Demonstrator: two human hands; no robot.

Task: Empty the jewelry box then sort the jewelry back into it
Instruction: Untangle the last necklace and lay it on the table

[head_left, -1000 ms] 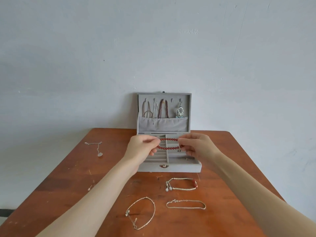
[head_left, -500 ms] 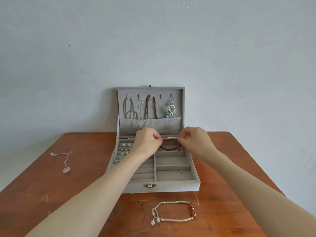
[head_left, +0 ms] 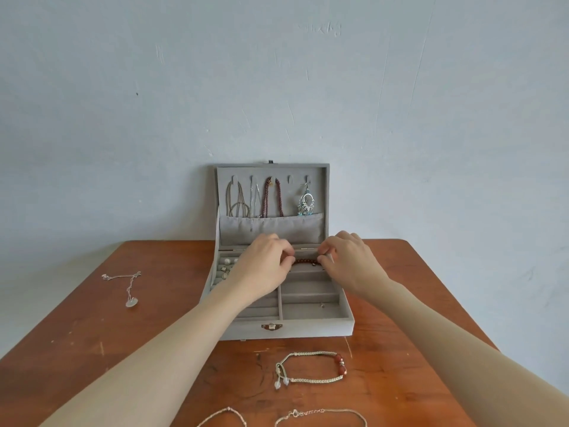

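Observation:
A grey jewelry box (head_left: pixel 308 331) stands open at the table's far side, its lid upright against the wall. Necklaces (head_left: pixel 272 197) and a silver earring (head_left: pixel 306 203) hang inside the lid. My left hand (head_left: pixel 266 266) and my right hand (head_left: pixel 349 257) each pinch one end of a dark red bead bracelet (head_left: pixel 306 261) low in the back right compartment. Small earrings and rings (head_left: pixel 224 268) sit in the left slots. A cord bracelet with red beads (head_left: pixel 311 368) lies in front of the box.
A silver chain with a pendant (head_left: pixel 127 286) lies on the wooden table (head_left: pixel 92 349) at the left. Two thin bracelets (head_left: pixel 320 416) show at the bottom edge. A pale blue wall stands right behind the box.
Both hands have lowered the red bead bracelet from above the box down into its back right compartment. The camera has tilted, so the box sits lower and nearer in view.

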